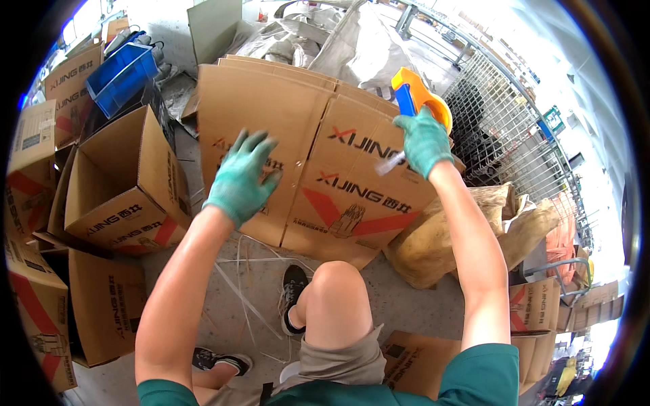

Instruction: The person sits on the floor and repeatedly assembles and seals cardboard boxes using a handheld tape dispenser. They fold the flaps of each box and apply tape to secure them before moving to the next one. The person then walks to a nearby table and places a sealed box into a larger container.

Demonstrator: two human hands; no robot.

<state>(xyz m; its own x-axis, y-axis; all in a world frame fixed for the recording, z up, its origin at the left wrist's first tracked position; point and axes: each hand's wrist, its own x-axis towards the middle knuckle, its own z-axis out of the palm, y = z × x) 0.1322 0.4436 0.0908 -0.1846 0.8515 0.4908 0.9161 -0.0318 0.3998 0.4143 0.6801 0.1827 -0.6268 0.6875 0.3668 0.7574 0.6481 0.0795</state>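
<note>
A stack of flattened cardboard cartons (267, 101) stands tilted in front of me, with dark and red print on its front. My left hand (244, 177), in a green glove, is over the left part of the front sheet, fingers spread and slightly blurred. Whether it touches the cardboard I cannot tell. Near the upper right of the stack, my right hand (426, 140), also gloved in green, is closed round an orange and blue tape dispenser (414, 86). A short translucent strip (389, 163) shows beside that hand, blurred, against the cardboard.
Open cardboard boxes (112, 220) and a blue plastic bin (122, 80) crowd the left. A wire mesh cage (497, 101) and brown sacks (433, 247) stand at right. White sacks (365, 44) lie behind the stack. Loose straps (240, 298) lie on the floor near my feet.
</note>
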